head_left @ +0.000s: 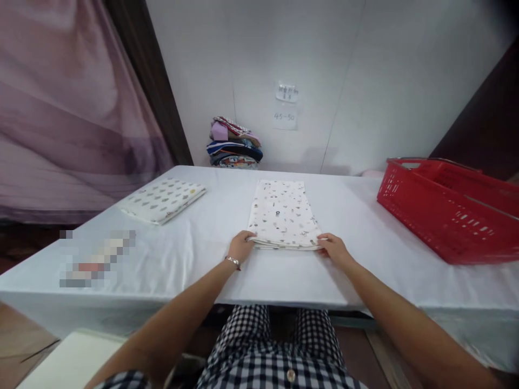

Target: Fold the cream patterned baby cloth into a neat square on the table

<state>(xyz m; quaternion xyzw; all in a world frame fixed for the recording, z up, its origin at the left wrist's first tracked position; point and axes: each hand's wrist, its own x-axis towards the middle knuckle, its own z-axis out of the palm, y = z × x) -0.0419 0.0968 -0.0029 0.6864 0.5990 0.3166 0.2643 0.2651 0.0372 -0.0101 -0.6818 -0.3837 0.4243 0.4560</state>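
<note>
On the white-clothed surface (203, 254) a folded white printed cloth (283, 215) lies in the middle, the left hand (240, 246) and right hand (333, 249) at its near corners. A second folded patterned cloth (162, 200) lies far left, a red plastic basket (450, 208) far right. A stack of folded fabrics (234, 143) sits behind, against the wall.

Folded printed cloth (283, 216): soft matt woven fabric, white with small dark motifs, layered edges showing at the near end. Second folded cloth (162, 200): similar matt fabric with grey and yellow marks. Table cover (194, 254): smooth white sheet with a faint sheen. Basket (450, 208): rigid red plastic, perforated, slightly glossy. Stack of fabrics (234, 143): mixed coloured textiles. Wall notes (286, 105): matt paper. Bracelet (233, 261): shiny metal. Curtain (68, 108): sheer mauve cloth.
</note>
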